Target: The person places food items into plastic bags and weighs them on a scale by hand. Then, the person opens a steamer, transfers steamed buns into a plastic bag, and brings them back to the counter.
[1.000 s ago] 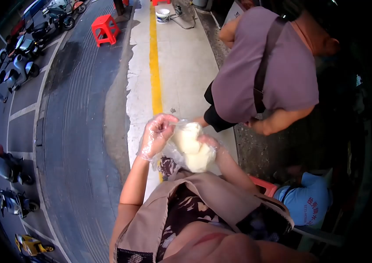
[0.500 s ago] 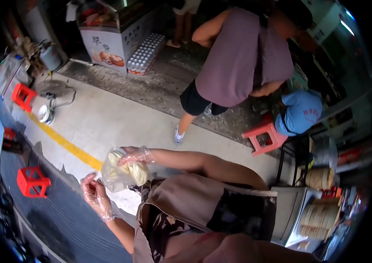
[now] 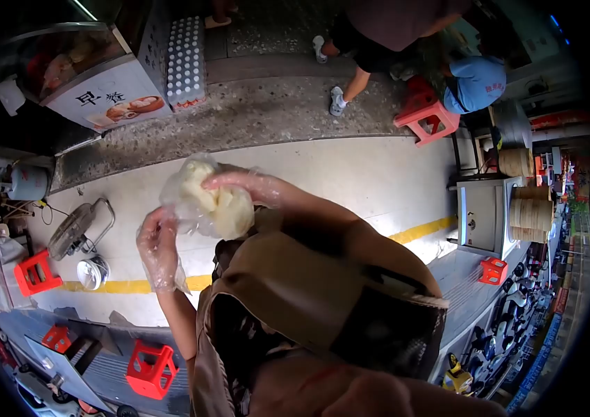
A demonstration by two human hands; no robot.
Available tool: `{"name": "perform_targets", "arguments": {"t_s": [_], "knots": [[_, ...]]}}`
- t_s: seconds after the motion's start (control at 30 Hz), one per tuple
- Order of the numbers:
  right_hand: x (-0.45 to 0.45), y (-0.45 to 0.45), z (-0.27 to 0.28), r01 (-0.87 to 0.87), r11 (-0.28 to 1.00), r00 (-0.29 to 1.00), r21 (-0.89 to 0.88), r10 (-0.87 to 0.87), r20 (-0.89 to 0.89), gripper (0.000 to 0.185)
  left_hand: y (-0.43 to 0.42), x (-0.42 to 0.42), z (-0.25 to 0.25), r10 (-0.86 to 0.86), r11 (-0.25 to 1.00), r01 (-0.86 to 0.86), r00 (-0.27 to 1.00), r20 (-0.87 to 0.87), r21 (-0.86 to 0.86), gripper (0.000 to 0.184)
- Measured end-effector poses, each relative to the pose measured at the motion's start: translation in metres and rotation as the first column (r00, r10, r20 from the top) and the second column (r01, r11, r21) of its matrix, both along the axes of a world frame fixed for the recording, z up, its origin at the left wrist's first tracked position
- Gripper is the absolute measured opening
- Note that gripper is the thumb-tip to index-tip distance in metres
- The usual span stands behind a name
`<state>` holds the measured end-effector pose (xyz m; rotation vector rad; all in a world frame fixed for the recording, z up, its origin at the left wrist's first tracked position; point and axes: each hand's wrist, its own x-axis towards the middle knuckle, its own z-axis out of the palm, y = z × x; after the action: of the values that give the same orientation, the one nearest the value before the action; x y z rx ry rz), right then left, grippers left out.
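A clear plastic bag [image 3: 175,186] with soft, pale pieces [image 3: 231,212] that look like buns or dough is held in front of my chest. My right hand [image 3: 248,186], in a thin clear glove, is closed around the pale pieces from above, its thumb lying across them. At the bag's lower left edge is my left hand [image 3: 159,247], gloved too. Its fingers are bent and pinched together on the plastic. The apron [image 3: 295,271] on my body fills the area below the hands.
A co-worker in a purple top [image 3: 399,21] stands ahead, near a seated person in a blue shirt [image 3: 479,83]. Around me are a display counter [image 3: 111,101], egg trays [image 3: 185,62], a floor fan [image 3: 76,229], red stools [image 3: 150,368] and stacked bamboo steamers [image 3: 531,214].
My view has turned, so the counter and stools appear shifted. My left hand has come up to the bag's edge; earlier it was apart from it. My right hand still holds the pale pieces.
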<state>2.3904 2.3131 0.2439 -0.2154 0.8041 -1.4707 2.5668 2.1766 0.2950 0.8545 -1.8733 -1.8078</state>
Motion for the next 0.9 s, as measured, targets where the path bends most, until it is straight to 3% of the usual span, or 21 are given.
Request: {"name": "perform_targets", "arguments": {"t_s": [0.07,0.2,0.27,0.3,0.37,0.4,0.5,0.53,0.6,0.63,0.67,0.7,0.73,0.77,0.83,0.9], "knots": [[0.013,-0.076,0.000,0.009,1.000,1.000,-0.023,-0.009,-0.011,0.045,-0.066,0.020,0.005,0.135,0.991,-0.136,0.990,-0.042,-0.009,0.014],[0.029,-0.254,0.028,-0.147,0.983,0.989,-0.109,0.144,-0.034,0.053,-0.210,0.066,0.007,0.335,0.928,-0.354,0.930,-0.155,-0.118,0.012],[0.039,-0.351,0.008,-0.119,0.993,0.944,-0.020,0.107,-0.311,0.063,-0.282,0.075,0.002,0.465,0.873,-0.482,0.869,-0.172,-0.075,0.011],[0.038,-0.388,-0.004,-0.144,0.989,0.943,-0.017,0.132,-0.306,0.063,-0.314,0.077,-0.007,0.487,0.861,-0.503,0.858,-0.166,-0.074,0.011],[0.037,-0.476,-0.022,-0.372,0.916,0.915,0.150,0.389,-0.106,0.068,-0.392,0.085,-0.021,0.522,0.834,-0.544,0.831,-0.192,-0.089,0.009],[0.030,-0.496,-0.001,-0.388,0.911,0.920,0.140,0.393,-0.011,0.055,-0.426,0.085,-0.020,0.462,0.868,-0.487,0.864,-0.202,-0.101,0.020],[0.013,-0.539,0.058,-0.281,0.952,0.956,0.122,0.289,-0.056,0.050,-0.512,0.041,0.007,0.208,0.939,-0.281,0.924,-0.321,-0.200,0.065],[0.006,-0.553,0.081,-0.211,0.973,0.971,0.098,0.220,-0.093,0.047,-0.541,0.030,0.013,0.184,0.957,-0.232,0.949,-0.255,-0.172,0.084],[-0.001,-0.594,0.109,-0.088,0.996,0.982,0.011,0.089,-0.169,0.042,-0.596,0.006,0.025,0.123,0.987,-0.136,0.982,-0.140,-0.084,0.072],[-0.010,-0.644,0.031,-0.204,0.978,0.977,-0.033,0.201,-0.068,0.050,-0.627,-0.004,0.024,0.096,0.994,-0.099,0.992,-0.081,-0.037,0.064],[-0.019,-0.677,-0.053,-0.212,0.923,0.933,-0.322,0.093,-0.347,0.055,-0.666,-0.010,0.018,0.071,0.992,-0.067,0.997,0.040,-0.110,0.051],[-0.030,-0.711,-0.021,-0.207,0.925,0.926,-0.319,0.080,-0.370,0.055,-0.703,-0.021,0.014,0.067,0.984,-0.038,0.984,0.166,-0.174,0.039],[-0.034,-0.743,0.010,-0.205,0.956,0.922,-0.207,0.118,-0.368,0.053,-0.729,-0.033,0.008,0.147,0.975,-0.133,0.987,0.069,-0.177,0.024],[-0.042,-0.775,0.033,-0.199,0.974,0.922,-0.104,0.150,-0.357,0.052,-0.754,-0.041,0.012,0.173,0.916,-0.154,0.985,0.018,-0.370,0.023],[-0.060,-0.847,0.009,-0.355,0.921,0.821,-0.159,0.226,-0.524,0.068,-0.803,-0.058,0.025,0.292,0.847,-0.281,0.955,-0.047,-0.450,0.022],[-0.057,-0.894,0.024,-0.344,0.910,0.849,-0.232,0.195,-0.491,0.073,-0.851,-0.062,0.034,0.423,0.792,-0.360,0.906,0.017,-0.493,0.024]]}}
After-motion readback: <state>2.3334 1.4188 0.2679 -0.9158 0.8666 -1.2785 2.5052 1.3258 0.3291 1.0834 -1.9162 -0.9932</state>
